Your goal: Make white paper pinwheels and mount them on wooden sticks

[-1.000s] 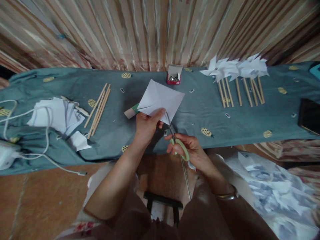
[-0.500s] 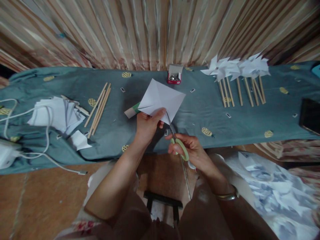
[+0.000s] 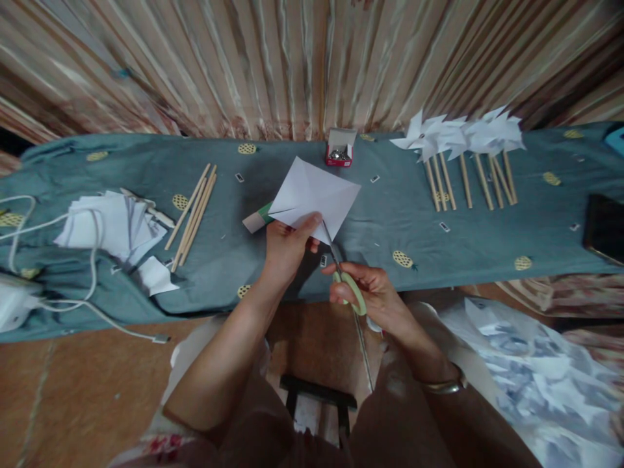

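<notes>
A square sheet of white paper with diagonal creases is pinched by my left hand, thumb on top near its lower edge. One slit shows at the paper's left corner. My right hand is closed round the green handles of a pair of scissors, whose blades lie at the paper's lower corner and point up toward its middle. Behind the paper, partly hidden, a green and pale box-like object lies on the cloth. An open red box of small shiny metal pieces stands just beyond the paper.
On the green tablecloth, several white paper pinwheels on sticks lie at right. Wooden sticks, a paper stack and a white cable are at left. A dark phone lies far right; a plastic bag sits below.
The scissors' handles have come slightly closer together at the paper's lower corner. Both hands keep nearly the same place, and the view has shifted a little.
</notes>
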`<state>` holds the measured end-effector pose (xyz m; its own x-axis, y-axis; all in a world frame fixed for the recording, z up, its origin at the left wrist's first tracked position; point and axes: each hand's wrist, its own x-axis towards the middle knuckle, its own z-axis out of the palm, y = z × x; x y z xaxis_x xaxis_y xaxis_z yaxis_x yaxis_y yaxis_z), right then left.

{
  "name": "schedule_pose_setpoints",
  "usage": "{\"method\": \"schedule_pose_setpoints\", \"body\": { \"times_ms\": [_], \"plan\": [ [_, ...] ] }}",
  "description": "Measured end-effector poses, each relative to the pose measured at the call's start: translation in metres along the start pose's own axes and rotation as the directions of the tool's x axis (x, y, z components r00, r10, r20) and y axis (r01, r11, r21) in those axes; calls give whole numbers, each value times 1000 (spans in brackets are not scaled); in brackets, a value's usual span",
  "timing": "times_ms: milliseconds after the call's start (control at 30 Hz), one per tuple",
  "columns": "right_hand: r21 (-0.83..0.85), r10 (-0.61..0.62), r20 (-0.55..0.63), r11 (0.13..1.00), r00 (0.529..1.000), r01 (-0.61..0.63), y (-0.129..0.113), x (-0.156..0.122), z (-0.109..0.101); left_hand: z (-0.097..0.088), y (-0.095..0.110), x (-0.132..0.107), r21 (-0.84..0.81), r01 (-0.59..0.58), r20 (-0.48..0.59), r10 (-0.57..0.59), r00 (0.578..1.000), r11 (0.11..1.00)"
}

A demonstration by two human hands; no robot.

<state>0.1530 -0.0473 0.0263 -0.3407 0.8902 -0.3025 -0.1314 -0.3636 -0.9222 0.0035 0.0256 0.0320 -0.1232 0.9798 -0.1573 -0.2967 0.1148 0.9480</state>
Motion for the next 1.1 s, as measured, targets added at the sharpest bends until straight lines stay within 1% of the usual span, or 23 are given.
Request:
{"method": "schedule_pose_setpoints", "body": {
  "times_ms": [167, 567, 767, 967, 1100],
  "plan": [
    [19, 13, 1, 1000, 1000, -13, -1, 0, 0, 0, 1, -1, -19, 13, -2, -13, 1000, 1000],
    [44, 20, -15, 999, 1000, -19, -3, 0, 2, -1, 4, -2, 2, 45, -9, -45, 999, 999],
    [37, 22, -17, 999, 1000, -21, -2, 0, 1, -1, 1, -2, -15, 21, 6, -21, 1000, 1000],
    [-2, 5, -31, 1000, 999, -5, 0, 0, -1, -1, 0, -3, 8, 15, 37, -15, 999, 1000],
    [12, 11, -35, 1000, 999, -10, -1, 0, -2, -1, 0, -3, 12, 18, 34, -18, 999, 1000]
  ]
}}
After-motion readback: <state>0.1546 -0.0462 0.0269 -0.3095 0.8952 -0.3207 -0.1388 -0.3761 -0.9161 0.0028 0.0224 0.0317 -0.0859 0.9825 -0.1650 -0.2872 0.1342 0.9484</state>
